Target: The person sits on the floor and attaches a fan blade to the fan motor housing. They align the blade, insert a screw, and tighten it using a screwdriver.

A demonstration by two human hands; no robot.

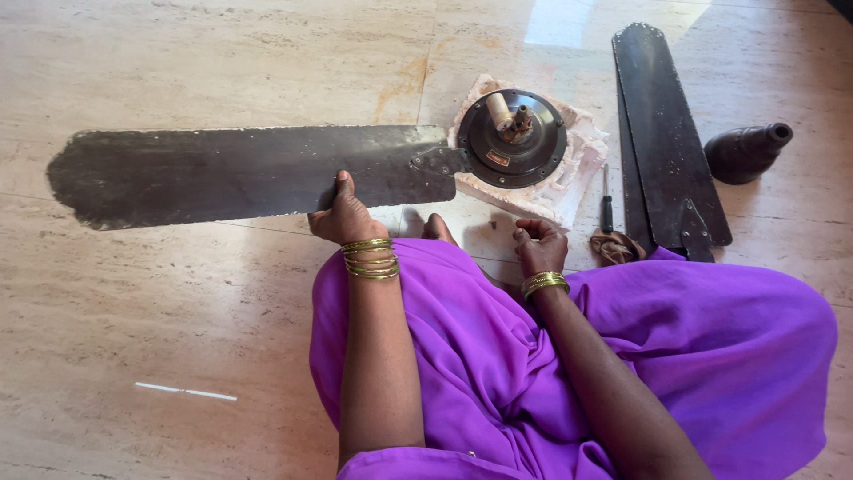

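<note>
Nearest the camera a purple draped cloth garment (551, 373) covers the lap and knees of the seated person, and both forearms reach out over it, each wrist ringed with thin gold bangles (370, 259).

The left hand (345, 216) lies on the near edge of a long dark dusty metal fan blade (240, 173); its fingers (343, 188) fold over that edge, gripping and pressing the blade, which lies flat on the floor. This hold seems meant to keep the blade from swinging about its one fixed end. Beyond the fingertips the blade runs on to the far edge, and to their left it stretches well away to a ragged rounded tip. To their right its bracket meets the round dark metal fan motor housing (512, 138), which sits on a crumpled whitish cloth (573, 173), probably as padding against the stone.

The right hand (540, 246) hovers just short of that cloth, fingers curled inward in a loose fist; whether they pinch something small cannot be told. Just right of these fingers lie a dark-handled slim screwdriver (606, 204) and a small brown crumpled rag (617, 246), within easy reach. Farther right, two more dark fan blades (662, 133) lie stacked, with a dark brown bell-shaped fan canopy (746, 151) on its side beyond them.

The beige marble tile floor (178, 320) lies open left of the left fingers and beyond the blade.
</note>
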